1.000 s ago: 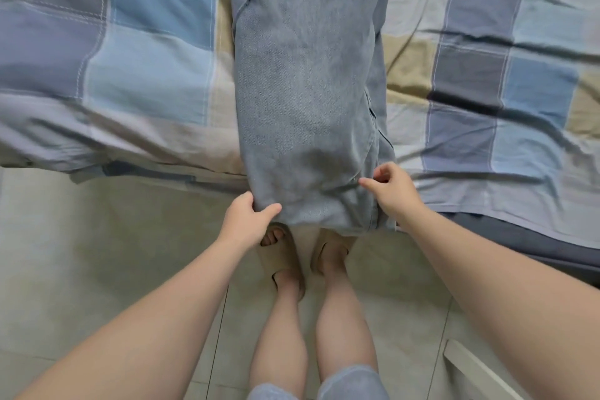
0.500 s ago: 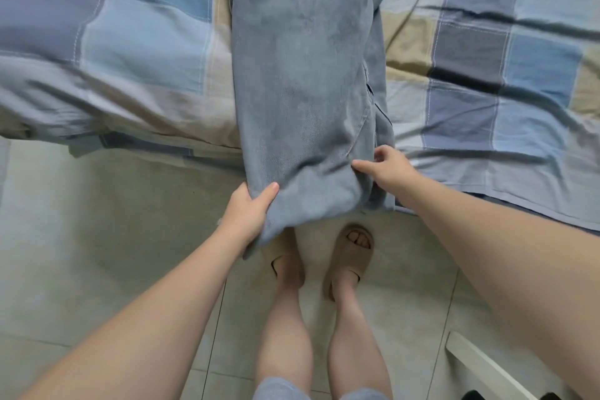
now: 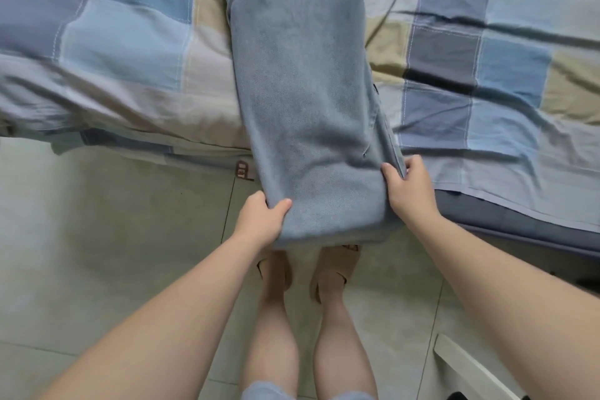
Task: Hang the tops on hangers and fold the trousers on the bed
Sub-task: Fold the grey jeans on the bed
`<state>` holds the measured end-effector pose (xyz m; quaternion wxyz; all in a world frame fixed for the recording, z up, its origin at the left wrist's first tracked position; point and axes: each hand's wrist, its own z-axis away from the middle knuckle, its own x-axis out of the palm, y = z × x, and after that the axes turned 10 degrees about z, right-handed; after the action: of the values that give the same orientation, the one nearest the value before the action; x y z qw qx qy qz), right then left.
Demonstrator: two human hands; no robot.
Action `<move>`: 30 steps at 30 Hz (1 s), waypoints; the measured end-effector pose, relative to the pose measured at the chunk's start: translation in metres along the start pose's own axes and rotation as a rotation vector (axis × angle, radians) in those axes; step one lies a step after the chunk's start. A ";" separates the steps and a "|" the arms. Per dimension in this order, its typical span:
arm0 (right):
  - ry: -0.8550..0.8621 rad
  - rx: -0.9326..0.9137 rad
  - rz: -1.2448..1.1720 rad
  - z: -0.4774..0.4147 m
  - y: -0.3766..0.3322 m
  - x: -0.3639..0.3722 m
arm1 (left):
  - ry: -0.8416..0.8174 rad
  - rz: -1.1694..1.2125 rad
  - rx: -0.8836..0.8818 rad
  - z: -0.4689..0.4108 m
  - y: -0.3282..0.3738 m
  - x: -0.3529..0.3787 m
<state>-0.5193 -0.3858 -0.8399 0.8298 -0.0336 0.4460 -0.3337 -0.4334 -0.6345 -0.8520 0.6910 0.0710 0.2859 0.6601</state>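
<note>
Head: right hand (image 3: pixel 410 191) seemingly pinches trousers' (image 3: pixel 302 91) overhanging edge.

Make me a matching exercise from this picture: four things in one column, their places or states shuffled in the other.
1. light blue denim trousers
2. left hand
3. right hand
4. beige slippers

a. on the pale tiled floor
b. grips the trousers' near left corner
c. pinches the trousers' right edge
d. spread on the checked bedsheet

Pairs: 1-d; 2-b; 3-c; 4-a.

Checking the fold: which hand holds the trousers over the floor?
The left hand, gripping the trousers above the tiles; the right hand pinches their edge at the bed.
</note>
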 end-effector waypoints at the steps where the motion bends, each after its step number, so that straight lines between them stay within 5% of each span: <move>1: -0.059 0.038 0.047 -0.007 0.002 0.005 | 0.028 -0.015 -0.014 -0.007 -0.003 0.003; 5: -0.280 0.081 0.166 -0.030 0.005 0.024 | 0.078 0.050 -0.017 -0.033 -0.006 0.009; 11: -0.271 -0.005 -0.021 -0.038 -0.001 0.037 | 0.241 -0.045 0.107 -0.039 -0.012 0.020; 17: -0.487 0.108 -0.298 -0.034 -0.003 0.026 | 0.129 0.033 0.119 -0.047 0.012 -0.002; 25: -0.736 0.238 -0.381 0.024 -0.033 -0.012 | -0.068 0.242 0.056 -0.039 0.031 -0.027; 30: -0.720 0.257 -0.393 0.063 -0.043 -0.054 | -0.237 0.234 -0.057 0.005 0.047 -0.054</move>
<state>-0.5143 -0.4032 -0.7483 0.8506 -0.1287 0.0679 -0.5054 -0.4699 -0.6793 -0.8087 0.6400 0.1618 0.1733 0.7309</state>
